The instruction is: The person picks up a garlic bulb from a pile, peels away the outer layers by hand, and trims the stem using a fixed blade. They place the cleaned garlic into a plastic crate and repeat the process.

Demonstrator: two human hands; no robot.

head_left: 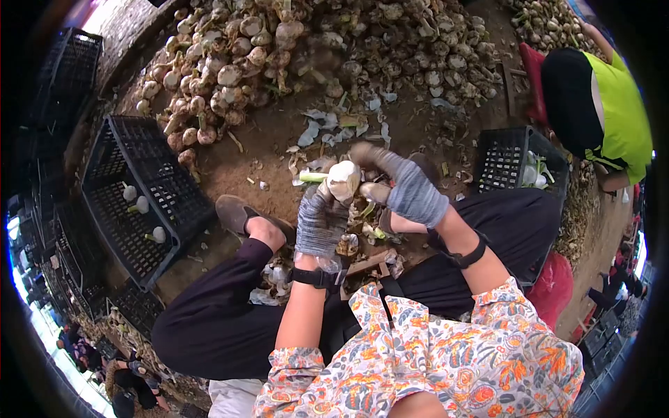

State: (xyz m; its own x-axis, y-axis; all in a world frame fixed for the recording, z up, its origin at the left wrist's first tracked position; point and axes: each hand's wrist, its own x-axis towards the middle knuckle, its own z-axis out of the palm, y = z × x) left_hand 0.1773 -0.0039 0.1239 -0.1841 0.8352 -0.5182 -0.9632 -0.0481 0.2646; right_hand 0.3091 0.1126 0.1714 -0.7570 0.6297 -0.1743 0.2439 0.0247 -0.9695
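Someone sits low over the dirt floor (230,167), the garlic bulb (343,177) between their gloved hands, its cut green stem pointing to nine o'clock. The left hand (319,221) grips it from below; the right hand (417,189) comes in from four o'clock, blurred, thumb close against the bulb, and I can't tell what its fingers hold. I'd judge the bulb light and firm, its papery skin apt to slip or flake, so best cupped round its fat body rather than by the stem. A garlic heap (233,75) spreads at twelve o'clock; a black crate (164,174) with a few bulbs stands at nine, another crate (502,157) at three.
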